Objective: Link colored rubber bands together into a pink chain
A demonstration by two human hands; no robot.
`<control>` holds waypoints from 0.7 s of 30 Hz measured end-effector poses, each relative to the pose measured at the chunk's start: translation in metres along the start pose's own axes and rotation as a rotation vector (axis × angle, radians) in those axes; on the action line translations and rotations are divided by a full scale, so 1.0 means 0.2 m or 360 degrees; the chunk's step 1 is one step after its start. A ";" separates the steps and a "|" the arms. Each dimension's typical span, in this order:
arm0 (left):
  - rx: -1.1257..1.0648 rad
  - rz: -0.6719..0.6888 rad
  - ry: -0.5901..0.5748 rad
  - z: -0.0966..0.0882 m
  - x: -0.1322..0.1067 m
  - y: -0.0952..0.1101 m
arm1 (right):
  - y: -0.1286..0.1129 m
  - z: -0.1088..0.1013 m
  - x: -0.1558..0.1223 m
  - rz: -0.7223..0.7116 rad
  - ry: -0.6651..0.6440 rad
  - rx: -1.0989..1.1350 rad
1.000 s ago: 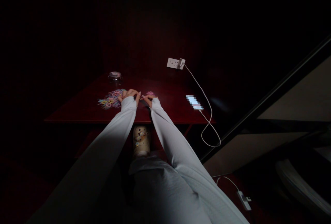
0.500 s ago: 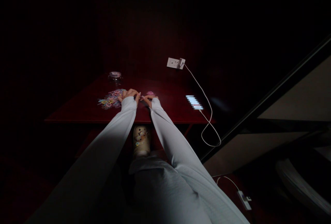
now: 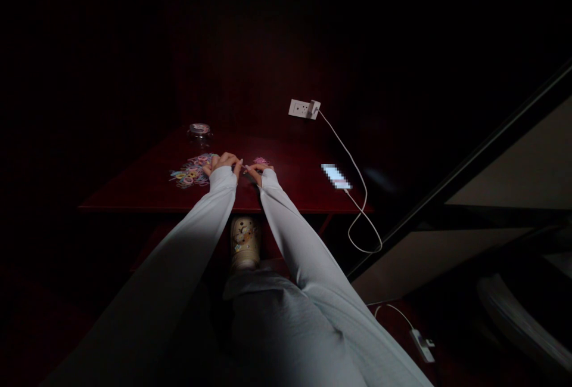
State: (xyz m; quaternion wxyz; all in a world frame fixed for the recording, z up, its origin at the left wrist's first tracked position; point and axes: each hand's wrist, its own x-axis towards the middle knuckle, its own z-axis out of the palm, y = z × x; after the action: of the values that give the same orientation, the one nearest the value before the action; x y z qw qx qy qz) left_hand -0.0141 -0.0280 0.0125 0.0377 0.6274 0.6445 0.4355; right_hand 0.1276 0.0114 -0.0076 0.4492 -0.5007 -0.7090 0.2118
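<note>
- The left hand (image 3: 222, 164) is resting at the right edge of a loose pile of pastel bands (image 3: 188, 173), its thumb and forefinger bending toward each other.
- The right hand (image 3: 259, 171) is facing it, its fingertips lying just beside the left hand's.
- Whether either hand is grasping a band between those fingertips, I cannot tell; the spot is too small and dim.
- The pile of pastel bands is spreading over the left part of the dark red bench (image 3: 295, 190).
- A smaller pink cluster (image 3: 261, 160) is lying just beyond the right hand.
- A clear round container (image 3: 199, 130) is standing behind the pile, toward the far left of the bench.
- A phone (image 3: 336, 176) is lying near the bench's right end, its white cable (image 3: 351, 157) running to a charger in the wall socket (image 3: 299, 108).
- Below the front edge, a beige clog (image 3: 245, 241) is showing between the sleeves (image 3: 286, 226).
</note>
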 end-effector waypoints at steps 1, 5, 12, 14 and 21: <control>0.0004 -0.0001 -0.0004 0.00 0.00 0.00 | 0.00 0.00 0.00 0.0002 -0.0001 0.0001; 0.0013 -0.0010 -0.0014 -0.01 0.00 0.01 | -0.01 0.00 0.01 0.0027 -0.0003 -0.0001; -0.0011 -0.0053 0.0038 -0.02 0.00 0.02 | 0.00 0.00 0.01 0.0039 0.0013 0.0011; -0.0031 -0.0072 0.0051 -0.03 0.00 0.01 | 0.00 0.01 0.01 0.0041 0.0021 0.0019; -0.0084 -0.0154 0.0104 -0.03 0.00 0.00 | 0.01 0.01 0.00 0.0036 0.0096 0.0056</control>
State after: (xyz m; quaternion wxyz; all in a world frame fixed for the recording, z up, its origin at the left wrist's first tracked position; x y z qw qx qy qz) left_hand -0.0177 -0.0311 0.0167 0.0543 0.5797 0.6632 0.4703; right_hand 0.1267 0.0133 -0.0110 0.4766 -0.5069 -0.6856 0.2141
